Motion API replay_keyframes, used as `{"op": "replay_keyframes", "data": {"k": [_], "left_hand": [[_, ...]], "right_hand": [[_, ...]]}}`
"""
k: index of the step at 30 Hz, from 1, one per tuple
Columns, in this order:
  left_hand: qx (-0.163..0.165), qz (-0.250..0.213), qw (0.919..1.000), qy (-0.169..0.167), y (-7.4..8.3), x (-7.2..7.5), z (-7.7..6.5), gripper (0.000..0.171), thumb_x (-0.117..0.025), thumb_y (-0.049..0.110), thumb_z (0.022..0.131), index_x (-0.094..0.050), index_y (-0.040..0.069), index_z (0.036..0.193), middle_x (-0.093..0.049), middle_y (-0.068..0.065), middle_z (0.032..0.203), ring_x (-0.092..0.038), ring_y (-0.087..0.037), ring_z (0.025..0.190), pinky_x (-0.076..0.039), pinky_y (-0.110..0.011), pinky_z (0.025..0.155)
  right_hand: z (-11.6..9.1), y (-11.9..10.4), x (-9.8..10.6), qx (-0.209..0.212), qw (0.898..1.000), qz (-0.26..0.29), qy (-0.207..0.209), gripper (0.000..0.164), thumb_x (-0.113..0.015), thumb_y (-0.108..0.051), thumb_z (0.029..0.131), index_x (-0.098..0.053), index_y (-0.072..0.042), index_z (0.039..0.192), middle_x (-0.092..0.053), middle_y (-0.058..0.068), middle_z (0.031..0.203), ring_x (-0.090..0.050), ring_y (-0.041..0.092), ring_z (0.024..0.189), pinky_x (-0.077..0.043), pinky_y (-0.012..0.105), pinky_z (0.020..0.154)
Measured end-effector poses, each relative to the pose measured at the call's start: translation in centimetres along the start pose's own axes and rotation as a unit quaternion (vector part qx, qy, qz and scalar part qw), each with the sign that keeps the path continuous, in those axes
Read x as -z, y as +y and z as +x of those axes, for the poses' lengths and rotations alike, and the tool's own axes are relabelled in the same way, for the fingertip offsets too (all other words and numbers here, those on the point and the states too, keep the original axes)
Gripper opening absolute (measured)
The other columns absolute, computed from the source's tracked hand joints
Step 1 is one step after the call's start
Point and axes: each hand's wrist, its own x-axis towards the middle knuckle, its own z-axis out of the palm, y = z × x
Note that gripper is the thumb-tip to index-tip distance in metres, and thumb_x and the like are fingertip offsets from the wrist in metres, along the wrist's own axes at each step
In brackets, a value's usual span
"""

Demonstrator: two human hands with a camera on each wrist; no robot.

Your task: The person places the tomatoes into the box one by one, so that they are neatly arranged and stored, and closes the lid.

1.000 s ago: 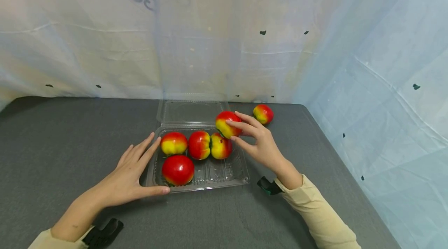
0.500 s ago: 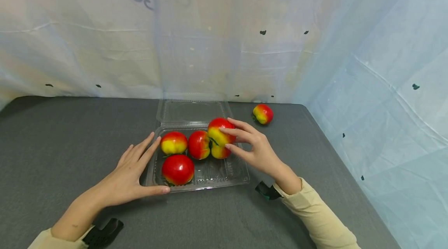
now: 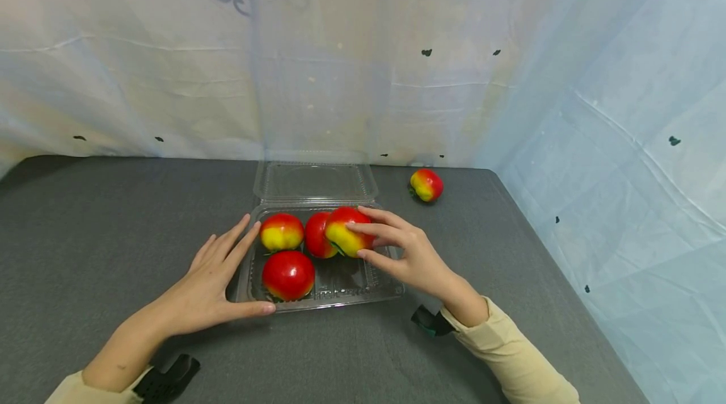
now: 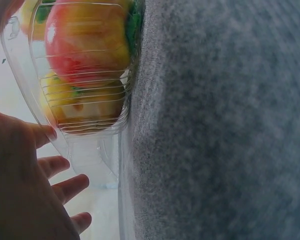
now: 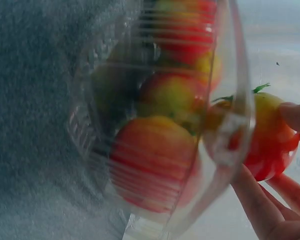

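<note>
Fruit (image 3: pixel 342 235), red and yellow, one: we are seeing the right hand (image 3: pixel 413 251) pinching it between thumb and fingers, above the clear container (image 3: pixel 354 299). Change: it is sitting lower and further left than half a second ago, now partly covering the middle fruit (image 3: pixel 316 235); we are judging it as brought over the container but not released. Left hand (image 3: pixel 208 295), fingers spread and straight, grasping nothing: we are finding it steadying the container's left edge. Also inside: upper-left fruit (image 3: pixel 282 232), red front fruit (image 3: pixel 288 276). Outward: open lid (image 3: pixel 315 181) lying behind; loose fruit (image 3: pixel 426 185) resting on the grey counter (image 3: pixel 142 221), right.
</note>
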Motion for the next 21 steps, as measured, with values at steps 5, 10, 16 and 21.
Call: {"op": "replay_keyframes", "data": {"k": [5, 10, 16, 21], "left_hand": [[0.002, -0.003, 1.0000, -0.001, 0.0, 0.0, 0.0, 0.116, -0.074, 0.061, 0.072, -0.005, 0.022, 0.156, 0.000, -0.009, 0.162, -0.012, -0.043, 0.143, -0.001, -0.064, 0.113], [0.003, -0.006, 1.0000, -0.002, 0.0, 0.0, 0.0, 0.116, -0.074, 0.061, 0.072, -0.004, 0.023, 0.156, 0.001, -0.009, 0.162, -0.011, -0.044, 0.143, 0.000, -0.064, 0.113], [0.002, -0.005, 1.0000, -0.001, 0.0, 0.0, 0.0, 0.116, -0.074, 0.061, 0.072, -0.004, 0.023, 0.156, 0.001, -0.009, 0.162, -0.011, -0.044, 0.143, 0.000, -0.064, 0.113], [0.003, -0.004, 1.0000, -0.001, 0.0, -0.1, 0.0, 0.116, -0.074, 0.061, 0.072, -0.004, 0.023, 0.156, 0.001, -0.010, 0.162, -0.011, -0.044, 0.143, -0.001, -0.064, 0.113]], "right_hand": [[-0.3, -0.3, -0.4, -0.003, 1.000, -0.004, -0.012, 0.045, -0.074, -0.004, 0.082, -0.064, -0.009, 0.125, -0.052, 0.013, 0.139, -0.063, 0.017, 0.103, -0.056, 0.024, 0.076], [-0.6, -0.5, -0.8, -0.010, 1.000, 0.003, -0.020, 0.046, -0.076, -0.004, 0.080, -0.064, -0.011, 0.125, -0.053, 0.011, 0.138, -0.064, 0.014, 0.101, -0.056, 0.025, 0.074], [-0.8, -1.1, -1.3, -0.033, 0.998, 0.035, -0.032, 0.044, -0.073, -0.007, 0.084, -0.063, -0.010, 0.126, -0.051, 0.011, 0.140, -0.065, 0.014, 0.101, -0.057, 0.025, 0.077], [-1.0, -1.6, -1.7, -0.061, 0.996, 0.054, -0.042, 0.042, -0.072, -0.008, 0.085, -0.063, -0.009, 0.127, -0.051, 0.011, 0.140, -0.063, 0.016, 0.104, -0.057, 0.028, 0.080]]}}
